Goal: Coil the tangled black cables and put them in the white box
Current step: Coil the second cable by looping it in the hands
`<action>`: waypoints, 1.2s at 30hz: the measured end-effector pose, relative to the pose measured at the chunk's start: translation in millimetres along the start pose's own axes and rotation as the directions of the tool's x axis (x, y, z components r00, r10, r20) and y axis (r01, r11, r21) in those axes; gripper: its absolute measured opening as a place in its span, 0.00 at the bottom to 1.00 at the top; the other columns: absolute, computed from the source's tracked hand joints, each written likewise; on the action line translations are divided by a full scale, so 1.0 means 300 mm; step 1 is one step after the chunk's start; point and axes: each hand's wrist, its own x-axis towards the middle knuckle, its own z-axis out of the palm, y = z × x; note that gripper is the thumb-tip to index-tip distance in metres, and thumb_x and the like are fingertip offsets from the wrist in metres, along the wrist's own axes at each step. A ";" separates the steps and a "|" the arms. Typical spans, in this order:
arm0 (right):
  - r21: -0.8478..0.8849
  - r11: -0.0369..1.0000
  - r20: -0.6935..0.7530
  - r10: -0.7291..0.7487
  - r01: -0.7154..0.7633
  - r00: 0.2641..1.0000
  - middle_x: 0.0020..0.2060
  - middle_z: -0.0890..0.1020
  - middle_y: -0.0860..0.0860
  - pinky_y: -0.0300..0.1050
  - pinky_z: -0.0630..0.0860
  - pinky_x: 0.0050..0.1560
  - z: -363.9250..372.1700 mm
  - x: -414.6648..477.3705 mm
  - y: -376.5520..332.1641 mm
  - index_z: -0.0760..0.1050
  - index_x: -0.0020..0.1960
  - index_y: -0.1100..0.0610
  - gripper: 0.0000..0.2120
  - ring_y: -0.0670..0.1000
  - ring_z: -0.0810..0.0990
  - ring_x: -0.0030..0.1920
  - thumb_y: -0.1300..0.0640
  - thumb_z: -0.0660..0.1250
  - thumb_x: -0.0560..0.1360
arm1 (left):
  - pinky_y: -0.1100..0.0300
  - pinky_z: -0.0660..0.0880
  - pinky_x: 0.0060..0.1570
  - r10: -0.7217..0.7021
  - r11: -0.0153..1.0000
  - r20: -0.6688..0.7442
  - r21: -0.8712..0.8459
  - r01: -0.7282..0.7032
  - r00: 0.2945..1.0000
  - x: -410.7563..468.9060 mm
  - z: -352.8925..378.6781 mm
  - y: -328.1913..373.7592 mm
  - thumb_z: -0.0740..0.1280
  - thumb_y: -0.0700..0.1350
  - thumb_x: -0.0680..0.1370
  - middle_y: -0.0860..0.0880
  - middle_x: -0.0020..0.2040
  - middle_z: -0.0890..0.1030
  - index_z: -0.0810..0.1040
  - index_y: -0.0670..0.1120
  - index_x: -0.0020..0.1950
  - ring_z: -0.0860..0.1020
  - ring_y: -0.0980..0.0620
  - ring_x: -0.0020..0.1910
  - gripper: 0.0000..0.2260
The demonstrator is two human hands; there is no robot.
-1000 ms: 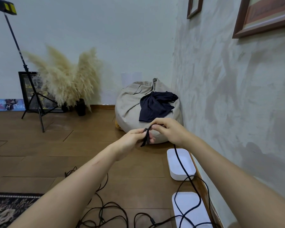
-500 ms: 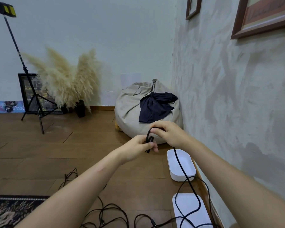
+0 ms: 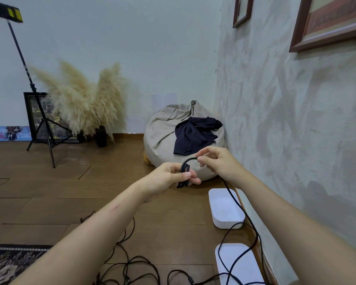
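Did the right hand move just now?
Yes, a little. Against the beanbag, the right hand has slid right, toward the wall, opening a gap from the left hand bridged by the black cable.

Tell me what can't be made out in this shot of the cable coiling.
All head view.
Loop count in the black cable: the left hand's fingers cover the bundle.
The cable's run past the right hand: that hand hides it.
Floor cables: ends cut off by the bottom edge.
White lid: near end cut off by the bottom edge.
Poster lettering: too small, blurred.
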 end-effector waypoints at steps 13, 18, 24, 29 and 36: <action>-0.036 0.994 0.182 0.107 -0.102 0.978 0.37 0.83 0.51 0.41 0.68 0.28 0.247 -0.033 0.014 0.70 0.70 0.43 0.16 0.49 0.70 0.29 0.56 0.57 0.86 | 0.64 0.79 0.53 0.097 0.910 -0.285 -0.363 -0.201 0.954 0.025 -0.029 0.035 0.61 0.36 0.84 0.41 0.56 0.86 0.78 0.38 0.59 0.84 0.50 0.57 0.08; -0.126 0.987 0.250 0.128 -0.099 0.960 0.43 0.84 0.53 0.43 0.71 0.30 0.294 -0.032 -0.018 0.68 0.69 0.51 0.14 0.50 0.73 0.29 0.58 0.54 0.85 | 0.64 0.79 0.54 0.074 0.902 -0.377 -0.370 -0.224 0.923 0.049 -0.036 -0.015 0.62 0.38 0.85 0.40 0.58 0.85 0.78 0.38 0.60 0.83 0.51 0.57 0.08; -0.154 0.979 0.341 0.178 -0.132 0.923 0.42 0.85 0.52 0.40 0.73 0.29 0.297 -0.048 -0.047 0.73 0.59 0.56 0.08 0.47 0.75 0.28 0.58 0.55 0.86 | 0.55 0.76 0.66 0.088 0.947 -0.516 -0.223 -0.232 0.852 0.065 -0.039 -0.051 0.64 0.40 0.84 0.47 0.54 0.87 0.80 0.42 0.57 0.82 0.51 0.59 0.06; -0.484 0.865 0.365 0.058 0.136 0.929 0.33 0.81 0.47 0.46 0.76 0.41 0.234 -0.022 -0.071 0.73 0.39 0.45 0.14 0.45 0.77 0.34 0.53 0.62 0.83 | 0.53 0.77 0.61 0.166 0.985 -0.490 0.119 -0.123 0.856 0.054 -0.065 -0.094 0.65 0.39 0.84 0.47 0.52 0.87 0.82 0.44 0.51 0.83 0.49 0.55 0.07; -0.551 0.802 0.256 -0.101 0.231 0.961 0.40 0.84 0.46 0.54 0.76 0.48 0.098 -0.010 -0.056 0.82 0.49 0.49 0.08 0.47 0.79 0.43 0.51 0.65 0.82 | 0.51 0.73 0.68 0.056 0.998 -0.138 0.028 -0.052 0.989 0.066 -0.018 -0.083 0.59 0.49 0.87 0.44 0.58 0.84 0.79 0.39 0.62 0.81 0.48 0.61 0.16</action>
